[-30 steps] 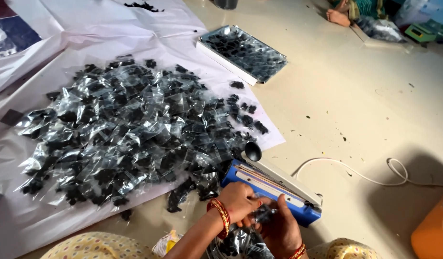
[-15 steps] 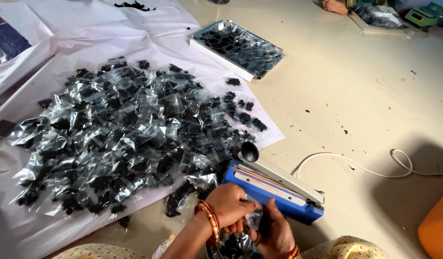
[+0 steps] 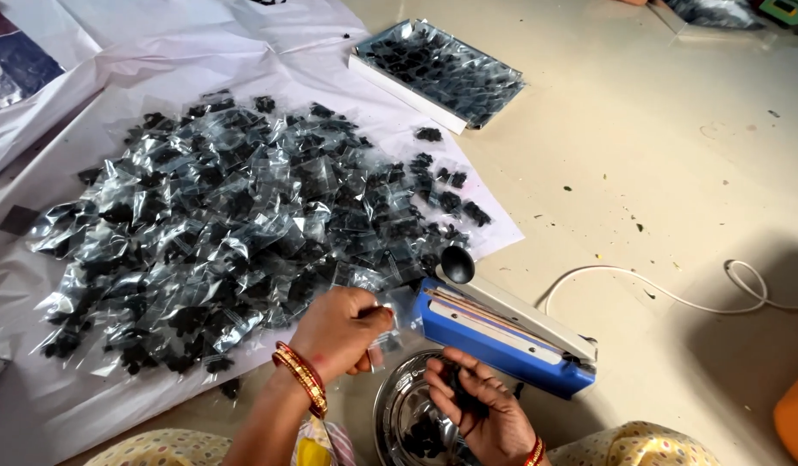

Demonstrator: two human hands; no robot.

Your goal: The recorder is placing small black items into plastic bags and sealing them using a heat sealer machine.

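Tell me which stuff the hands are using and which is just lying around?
In use:
- left hand pinching small clear plastic pouch
- right hand in round shiny metal bowl of black bits
- blue bar-shaped heat sealer
- heap of filled clear packets

Lying about:
- white flat tray
- white cord
- orange object

Heaped left of centre on a white sheet (image 3: 88,406): many small clear packets (image 3: 235,224) of black bits. Behind them, a flat rectangular tray (image 3: 438,73) wrapped in clear film, dark pieces inside. One small clear packet (image 3: 386,332) pinched in the left hand (image 3: 338,332). Top left, a white bag (image 3: 36,78) with a dark blue printed patch.
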